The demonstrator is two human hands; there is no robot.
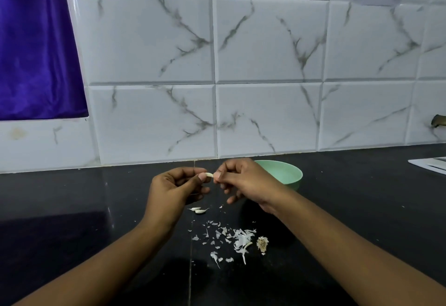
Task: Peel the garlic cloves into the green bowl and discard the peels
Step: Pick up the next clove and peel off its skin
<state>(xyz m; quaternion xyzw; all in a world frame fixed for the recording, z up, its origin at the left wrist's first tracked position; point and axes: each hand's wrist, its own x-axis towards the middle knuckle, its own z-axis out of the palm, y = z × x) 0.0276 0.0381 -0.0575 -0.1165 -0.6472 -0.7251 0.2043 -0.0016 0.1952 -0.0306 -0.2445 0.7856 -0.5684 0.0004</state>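
Both forearms come in from the bottom edge and converge over the middle of the dark, glossy table, which stretches wide to either side of them. Nearest, between the arms, lies a scatter of white peels, with a dry brownish root stub just beside its right end. A little farther on, two small cloves lie side by side on the table, just below the left hand.

That hand pinches a garlic clove between thumb and forefinger, held up off the table, its other fingers curled. The right hand meets it – thumb and forefinger closed on the clove's free end, though whether they grip skin or flesh is too small to tell.

The green bowl stands behind the right hand, near the wall; the hand hides its left part, and its contents cannot be made out.

Beyond rise white, grey-veined wall tiles and, at left, a purple curtain cut by the frame. At the right edge a flat white sheet and a brass-coloured fitting are both cut off.
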